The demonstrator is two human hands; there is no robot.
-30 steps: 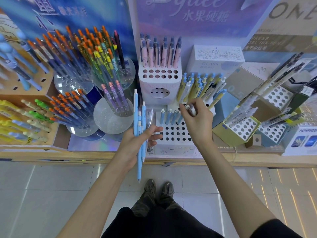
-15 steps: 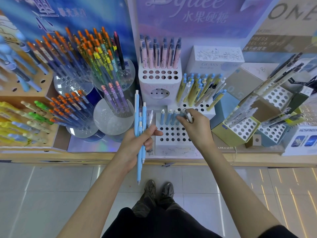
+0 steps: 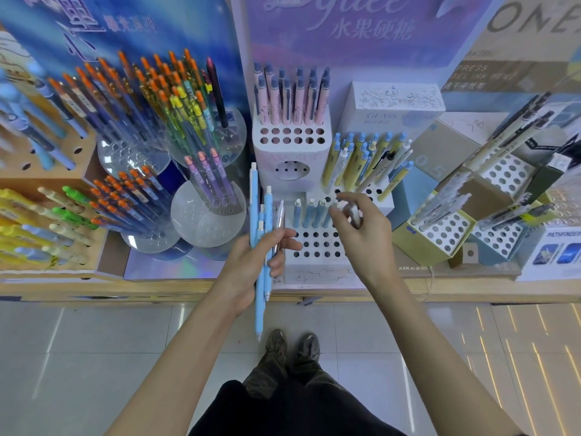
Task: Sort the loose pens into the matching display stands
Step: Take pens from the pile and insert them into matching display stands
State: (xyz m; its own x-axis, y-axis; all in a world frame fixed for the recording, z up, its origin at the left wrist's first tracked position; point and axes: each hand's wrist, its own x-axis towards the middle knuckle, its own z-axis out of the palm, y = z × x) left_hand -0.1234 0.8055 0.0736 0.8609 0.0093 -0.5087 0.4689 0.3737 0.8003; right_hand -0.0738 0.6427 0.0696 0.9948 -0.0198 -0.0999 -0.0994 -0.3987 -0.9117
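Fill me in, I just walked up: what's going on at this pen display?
A person is sorting pens at a display. The left hand grips a bundle of light blue pens. The right hand hovers over the white holed stand, seemingly pinching a pale pen; a few blue pens stand in it.

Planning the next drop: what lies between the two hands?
Head view: the white stand, its holes bare there, blue pens at its back row; left hand grips loose pens, right hand holds a pen.
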